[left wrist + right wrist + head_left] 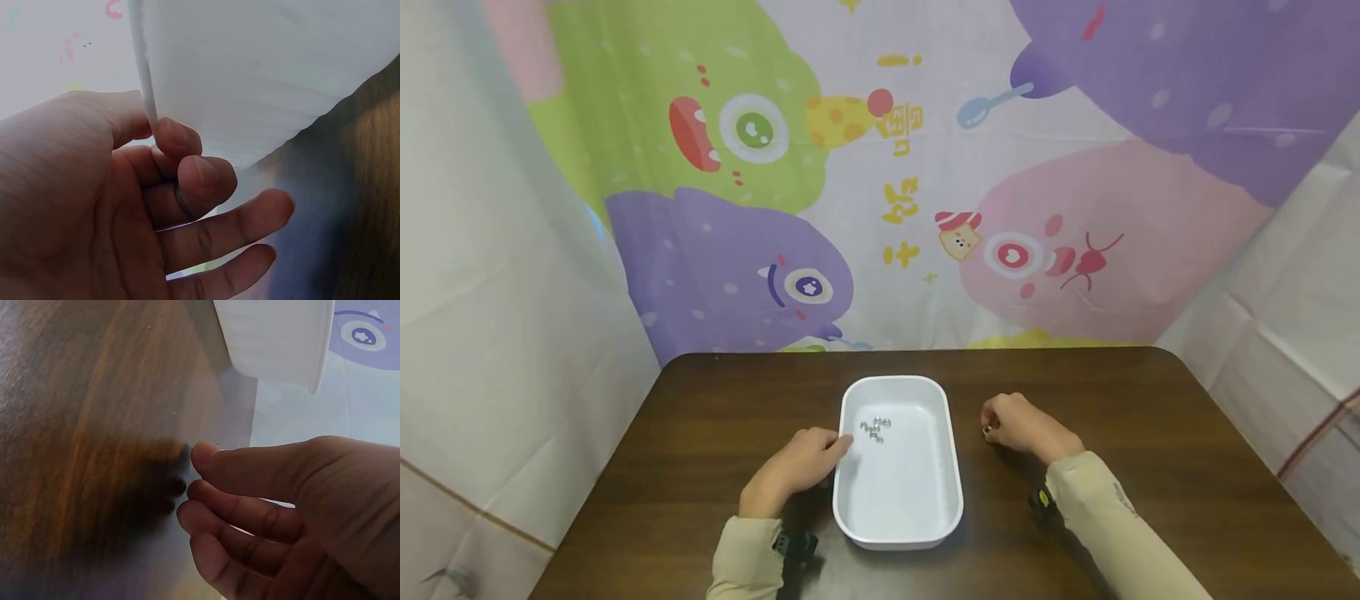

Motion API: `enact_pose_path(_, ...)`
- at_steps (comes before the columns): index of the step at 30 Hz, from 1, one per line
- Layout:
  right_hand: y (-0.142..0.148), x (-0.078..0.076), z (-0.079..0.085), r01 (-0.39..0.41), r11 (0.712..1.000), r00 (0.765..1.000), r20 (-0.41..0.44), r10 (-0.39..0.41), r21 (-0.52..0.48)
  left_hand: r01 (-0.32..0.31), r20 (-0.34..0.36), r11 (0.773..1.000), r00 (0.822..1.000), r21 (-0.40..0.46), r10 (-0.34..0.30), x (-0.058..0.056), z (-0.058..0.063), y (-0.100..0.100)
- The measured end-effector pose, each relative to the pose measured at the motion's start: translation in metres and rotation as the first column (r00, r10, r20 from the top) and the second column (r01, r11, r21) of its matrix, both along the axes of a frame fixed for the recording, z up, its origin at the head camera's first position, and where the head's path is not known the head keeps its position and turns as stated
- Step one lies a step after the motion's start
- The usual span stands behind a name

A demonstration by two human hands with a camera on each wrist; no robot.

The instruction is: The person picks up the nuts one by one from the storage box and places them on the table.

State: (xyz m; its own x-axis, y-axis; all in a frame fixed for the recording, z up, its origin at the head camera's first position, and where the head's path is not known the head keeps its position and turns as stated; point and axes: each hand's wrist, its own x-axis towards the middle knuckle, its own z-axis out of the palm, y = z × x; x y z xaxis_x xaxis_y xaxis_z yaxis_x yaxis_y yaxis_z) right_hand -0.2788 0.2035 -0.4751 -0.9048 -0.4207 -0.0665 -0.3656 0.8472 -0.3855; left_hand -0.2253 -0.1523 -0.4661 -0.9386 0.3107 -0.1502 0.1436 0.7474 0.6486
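Observation:
A white tray (898, 492) stands on the table, and several small shiny, clear or silvery balls (874, 428) lie together in its upper left part. My left hand (801, 462) holds the tray's left rim. In the left wrist view its thumb is inside the wall, while curled fingertips (206, 178) press the outer side. To the right of the tray, my right hand (1022, 425) is low over the table, thumb and fingers drawn together around a small glinting ball (987, 431). The right wrist view shows the thumb (250, 470) and bent fingers; the ball is hidden there.
The dark wooden table (737, 400) has rounded far corners. A printed cartoon curtain (880, 300) hangs right behind its far edge, with pale fabric (512, 333) at the left and right. Black camera straps (797, 546) sit on both wrists.

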Motion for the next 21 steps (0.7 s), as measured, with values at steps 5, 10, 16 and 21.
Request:
enact_pose_path(5,0.0005,0.0000,-0.0022,0.009,1.000,1.000,0.025,-0.009,-0.008,-0.005,0.002,1.000,1.000,0.000,0.005,-0.0002,0.0007,-0.0005)
enact_pose_path(10,-0.0004,-0.0009,-0.0029,0.020,1.000,0.999,0.044,-0.020,-0.010,-0.009,0.010,1.000,1.000,-0.001,0.009,0.0001,0.0007,-0.0011)
enact_pose_path(16,-0.0001,-0.0007,-0.0036,0.025,1.000,0.998,0.053,-0.025,-0.014,-0.007,0.007,1.000,1.000,-0.001,0.007,-0.0007,0.0000,-0.0015)
enact_pose_path(21,0.0005,0.0006,-0.0034,0.032,0.999,0.998,0.045,-0.031,-0.031,0.000,0.013,1.000,1.000,-0.003,0.000,-0.0015,-0.0001,-0.0014)
